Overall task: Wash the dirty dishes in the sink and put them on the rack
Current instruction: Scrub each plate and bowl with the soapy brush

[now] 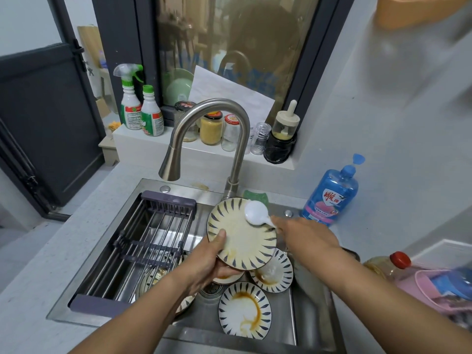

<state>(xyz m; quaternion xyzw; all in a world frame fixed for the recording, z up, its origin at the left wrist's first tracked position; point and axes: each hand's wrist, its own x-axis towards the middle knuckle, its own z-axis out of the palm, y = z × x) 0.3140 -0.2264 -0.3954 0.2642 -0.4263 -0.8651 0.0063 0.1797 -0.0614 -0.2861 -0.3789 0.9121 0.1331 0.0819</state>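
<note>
"Which step was in hand?"

"An early one, most likely. The left hand (207, 261) gripped a striped plate (242, 244) by its near rim, thumb on its face, tilted above the sink (182, 189). The right hand (304, 233) had its fingers (277, 224) closed on the handle of a white spoon (255, 212), whose bowl lay against the plate's far edge."

"And next?"

"Probably parting the spoon from the plate and then scrubbing. No stream showed at the tap (204, 129). Other stained plates (245, 310) waited below, beside the rack (168, 203)."
</note>
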